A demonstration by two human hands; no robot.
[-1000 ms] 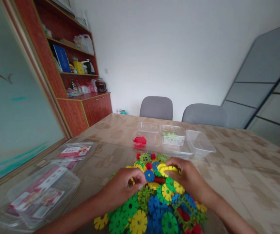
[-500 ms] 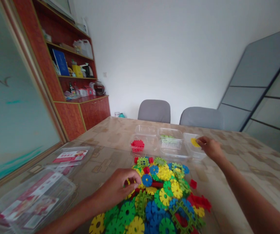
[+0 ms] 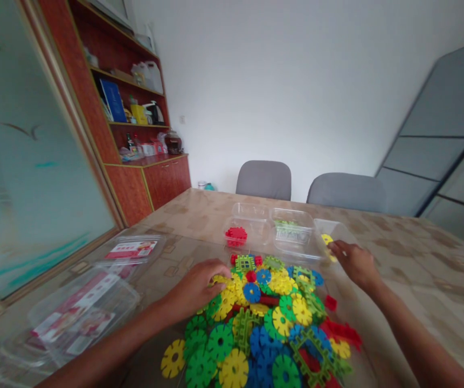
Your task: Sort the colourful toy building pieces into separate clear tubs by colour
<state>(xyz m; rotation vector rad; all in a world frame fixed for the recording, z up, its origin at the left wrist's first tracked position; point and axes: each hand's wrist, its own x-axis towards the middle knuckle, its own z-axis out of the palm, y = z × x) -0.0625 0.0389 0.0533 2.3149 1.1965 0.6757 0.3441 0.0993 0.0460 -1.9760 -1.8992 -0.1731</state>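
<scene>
The right hand reaches over the clear plastic container at the right end of the far group, its fingers pointing left and slightly bent. Yellow notched plastic discs show inside that container, just left of the fingertips and just below them; whether the fingers are closed on one or apart from them cannot be told. The left hand is at the far left edge of a mixed heap of plastic pieces, its fingers curled over yellow notched discs that show beneath and just right of the fingertips. Whether these fingers pinch a disc cannot be told either. The heap spreads over the near middle of the patterned tabletop, with green and blue discs, green square frames and red pieces among the yellow ones. Beyond it, left of the right-hand container, red pieces lie in one clear container and light green pieces in another. Clear plastic lids with red and white labels lie at the near left, well apart from the heap. Two grey chairs stand past the far edge.
</scene>
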